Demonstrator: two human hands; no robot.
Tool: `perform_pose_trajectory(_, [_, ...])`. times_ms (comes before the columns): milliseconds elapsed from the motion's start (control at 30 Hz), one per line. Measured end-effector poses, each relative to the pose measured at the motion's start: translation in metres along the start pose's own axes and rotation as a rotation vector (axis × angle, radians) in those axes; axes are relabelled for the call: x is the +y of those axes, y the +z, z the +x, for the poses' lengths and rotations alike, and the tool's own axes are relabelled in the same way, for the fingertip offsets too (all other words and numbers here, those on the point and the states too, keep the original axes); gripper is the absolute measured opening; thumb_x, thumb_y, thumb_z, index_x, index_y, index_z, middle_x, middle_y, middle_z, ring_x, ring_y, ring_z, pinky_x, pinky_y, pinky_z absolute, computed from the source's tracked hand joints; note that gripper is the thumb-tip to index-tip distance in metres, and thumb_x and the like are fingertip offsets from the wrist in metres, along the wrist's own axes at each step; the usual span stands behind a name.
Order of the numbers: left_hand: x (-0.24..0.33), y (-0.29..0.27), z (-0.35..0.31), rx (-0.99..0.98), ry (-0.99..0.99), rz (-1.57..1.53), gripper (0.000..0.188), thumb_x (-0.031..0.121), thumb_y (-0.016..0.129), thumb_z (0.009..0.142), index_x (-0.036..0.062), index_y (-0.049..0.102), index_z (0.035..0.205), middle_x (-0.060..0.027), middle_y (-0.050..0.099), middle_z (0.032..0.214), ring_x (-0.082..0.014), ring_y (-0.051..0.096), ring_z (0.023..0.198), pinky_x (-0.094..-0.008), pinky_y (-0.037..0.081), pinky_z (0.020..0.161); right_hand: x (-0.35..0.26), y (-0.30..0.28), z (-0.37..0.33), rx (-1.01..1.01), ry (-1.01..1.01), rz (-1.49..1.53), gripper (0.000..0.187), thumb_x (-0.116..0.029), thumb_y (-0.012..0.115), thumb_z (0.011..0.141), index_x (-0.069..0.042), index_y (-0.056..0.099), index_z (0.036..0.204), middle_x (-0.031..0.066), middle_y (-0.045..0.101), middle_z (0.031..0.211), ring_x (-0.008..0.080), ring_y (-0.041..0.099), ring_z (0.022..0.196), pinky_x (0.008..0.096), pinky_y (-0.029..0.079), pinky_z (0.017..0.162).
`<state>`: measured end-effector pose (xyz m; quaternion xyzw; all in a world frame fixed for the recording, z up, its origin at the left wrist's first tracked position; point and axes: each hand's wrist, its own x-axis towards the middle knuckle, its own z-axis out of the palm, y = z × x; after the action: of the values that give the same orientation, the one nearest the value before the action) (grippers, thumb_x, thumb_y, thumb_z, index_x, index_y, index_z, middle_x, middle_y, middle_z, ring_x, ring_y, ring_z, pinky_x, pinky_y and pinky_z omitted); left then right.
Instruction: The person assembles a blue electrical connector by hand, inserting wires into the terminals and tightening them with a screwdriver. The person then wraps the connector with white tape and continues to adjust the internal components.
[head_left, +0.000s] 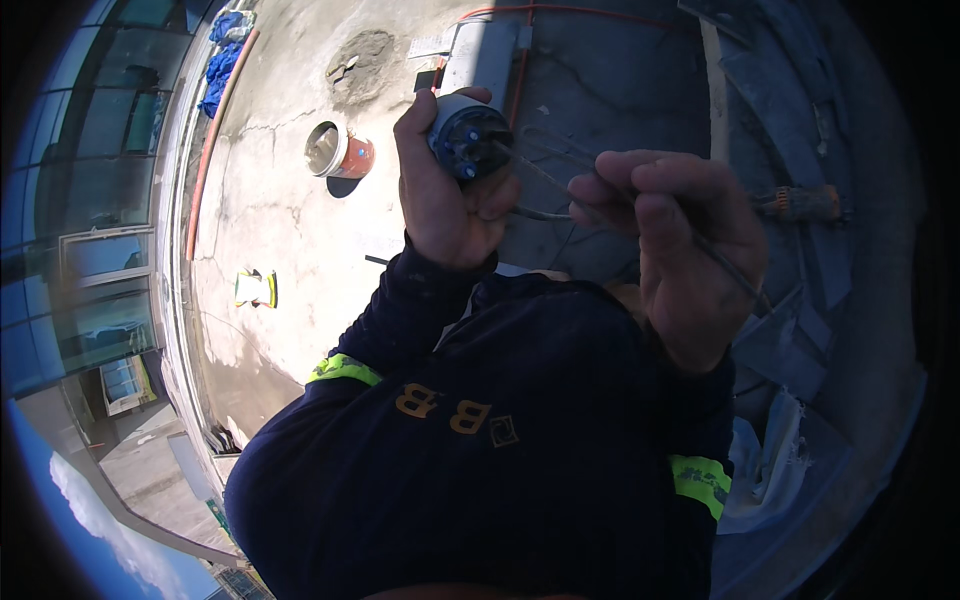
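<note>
My left hand (pixel 440 205) is wrapped around a round blue-and-dark electrical connector (pixel 467 142), held up with its face and several small round contacts showing. From the right, a thin rod-like shaft (pixel 545 178) reaches to the connector's face. It passes through the pinched fingers of my right hand (pixel 690 225) and comes out below the palm. Whether it is a screwdriver or a stiff wire, I cannot tell. A grey cable (pixel 540 213) runs from beneath my left hand toward my right fingers. Both hands are raised in front of my chest.
A white-and-orange bucket (pixel 357 155) stands on the concrete floor (pixel 280 190) at left. Beyond it lie an orange pipe (pixel 215 140) and blue sheeting (pixel 222 75). An orange-and-black tool (pixel 808 204) and grey boards (pixel 770 110) are at right. A pale sack (pixel 765 470) lies lower right.
</note>
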<state>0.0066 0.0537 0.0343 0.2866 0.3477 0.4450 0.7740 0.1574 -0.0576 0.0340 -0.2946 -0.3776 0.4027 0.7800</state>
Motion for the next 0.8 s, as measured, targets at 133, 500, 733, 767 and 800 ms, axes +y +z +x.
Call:
perform_pose_trajectory(133, [0.001,0.004,0.000,0.002,-0.002,0.012,0.052,0.055,0.048,0.096,0.0066,0.059,0.112,-0.0044,0.060,0.071,-0.0087,0.038,0.039,-0.0227,0.028,0.037,0.000,-0.005,0.004,-0.040,-0.013,-0.049,0.014,-0.005,0.059,0.098,0.003,0.061,0.110,0.0209,0.068,0.109,0.0306,0.072,0.096,0.0410,0.062,0.083])
perform_pose_trajectory(500, [0.002,0.011,0.003,0.006,0.033,0.073,0.051,0.054,0.048,0.096,0.0067,0.058,0.112,-0.0028,0.058,0.068,-0.0099,0.041,0.042,-0.0237,0.029,0.037,-0.005,-0.012,0.014,-0.101,-0.032,-0.091,0.014,-0.006,0.060,0.097,0.003,0.061,0.108,0.0208,0.069,0.107,0.0305,0.072,0.096,0.0406,0.063,0.082])
perform_pose_trajectory(733, [0.002,0.011,0.006,-0.017,0.039,0.074,0.051,0.055,0.048,0.096,0.0070,0.058,0.112,-0.0019,0.059,0.069,-0.0096,0.044,0.044,-0.0238,0.029,0.037,-0.007,-0.012,0.015,-0.102,-0.047,-0.098,0.014,-0.006,0.060,0.097,0.004,0.061,0.108,0.0209,0.069,0.107,0.0299,0.072,0.095,0.0398,0.063,0.082])
perform_pose_trajectory(767, [0.001,0.010,0.006,-0.025,0.041,0.076,0.051,0.055,0.048,0.096,0.0071,0.058,0.112,-0.0018,0.059,0.069,-0.0096,0.044,0.044,-0.0238,0.029,0.037,-0.007,-0.011,0.015,-0.098,-0.045,-0.105,0.014,-0.006,0.060,0.097,0.004,0.061,0.108,0.0209,0.069,0.107,0.0298,0.072,0.095,0.0396,0.063,0.082])
perform_pose_trajectory(800, [0.002,0.010,0.006,-0.029,0.037,0.067,0.051,0.055,0.048,0.096,0.0072,0.058,0.112,-0.0019,0.059,0.069,-0.0099,0.046,0.044,-0.0239,0.030,0.037,-0.007,-0.010,0.015,-0.094,-0.043,-0.111,0.014,-0.006,0.060,0.097,0.004,0.061,0.108,0.0209,0.069,0.107,0.0297,0.072,0.095,0.0394,0.063,0.082])
